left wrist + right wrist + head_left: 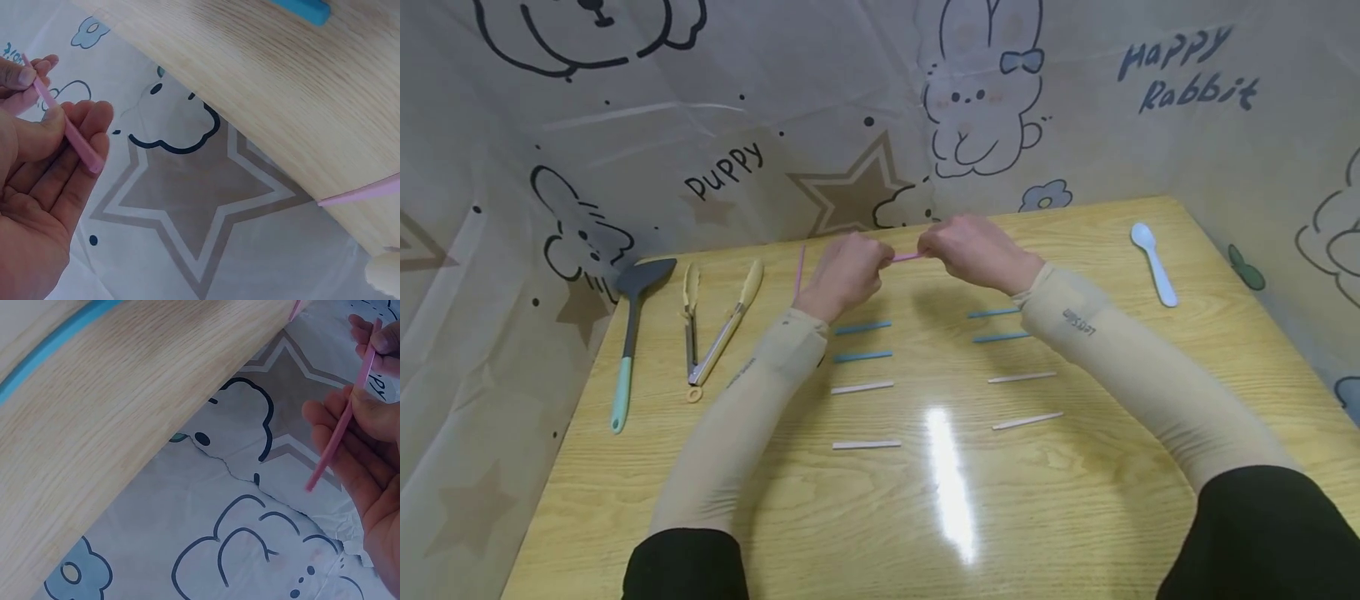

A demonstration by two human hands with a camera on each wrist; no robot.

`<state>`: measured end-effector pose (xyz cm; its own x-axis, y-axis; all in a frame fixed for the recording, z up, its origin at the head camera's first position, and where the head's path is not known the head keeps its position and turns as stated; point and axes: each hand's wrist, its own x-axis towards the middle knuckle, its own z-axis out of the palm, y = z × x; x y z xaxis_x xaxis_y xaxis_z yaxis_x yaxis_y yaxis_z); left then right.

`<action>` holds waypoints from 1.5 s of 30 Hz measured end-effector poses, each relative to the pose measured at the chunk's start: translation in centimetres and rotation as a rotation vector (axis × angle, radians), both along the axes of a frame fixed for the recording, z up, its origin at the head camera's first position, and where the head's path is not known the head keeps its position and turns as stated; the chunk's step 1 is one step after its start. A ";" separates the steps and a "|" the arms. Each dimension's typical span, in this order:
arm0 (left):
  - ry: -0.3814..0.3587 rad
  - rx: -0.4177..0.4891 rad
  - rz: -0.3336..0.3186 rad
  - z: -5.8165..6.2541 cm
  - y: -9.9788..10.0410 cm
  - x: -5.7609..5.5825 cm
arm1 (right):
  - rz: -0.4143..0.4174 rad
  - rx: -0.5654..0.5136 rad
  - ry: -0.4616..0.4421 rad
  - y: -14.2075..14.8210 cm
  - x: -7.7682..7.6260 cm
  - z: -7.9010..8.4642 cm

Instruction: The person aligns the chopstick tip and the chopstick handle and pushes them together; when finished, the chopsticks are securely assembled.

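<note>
Pinching one pink straw [322, 456], left hand [848, 273] beside right hand [976, 250].

From where I stand it looks like a screened-off tabletop corner; whether in a home or a workplace, I can't tell. A creased sheet [820, 50] rises beyond the left grip [848, 273] and the right grip [973, 248] and continues along both sides, printed nursery-fashion with cartoon animals, stars and the words "Puppy" and "Happy Rabbit". Beneath the grips lies a wood-grain counter [1045, 517], a bright streak of light glaring off it. Kitchenware adds a household note: a spatula [631, 325] and tongs [720, 337] left of the left grip, a spoon [1159, 271] right of the right.
</note>
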<state>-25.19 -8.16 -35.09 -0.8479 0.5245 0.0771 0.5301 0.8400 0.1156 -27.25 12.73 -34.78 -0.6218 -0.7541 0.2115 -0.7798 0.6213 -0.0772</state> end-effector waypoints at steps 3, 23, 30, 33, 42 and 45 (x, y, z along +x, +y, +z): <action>0.015 0.018 0.002 -0.1 -0.1 0.1 | 0.005 -0.022 0.013 -0.1 0.1 0.0; 0.025 0.005 -0.008 0.6 -0.9 0.2 | 0.077 -0.035 0.084 -0.7 -0.5 0.1; -0.025 0.025 0.014 0.2 -1.0 0.3 | 0.107 0.004 0.110 -1.2 -0.8 -0.1; -0.008 0.034 0.028 0.2 -1.1 0.4 | 0.119 0.006 0.117 -1.4 -0.9 -0.2; -0.044 0.055 0.069 0.1 -1.8 0.2 | 0.163 -0.009 0.142 -1.9 -1.0 -0.2; -0.055 0.083 0.092 -0.2 -2.4 0.0 | 0.181 -0.073 0.153 -1.8 -1.0 -0.3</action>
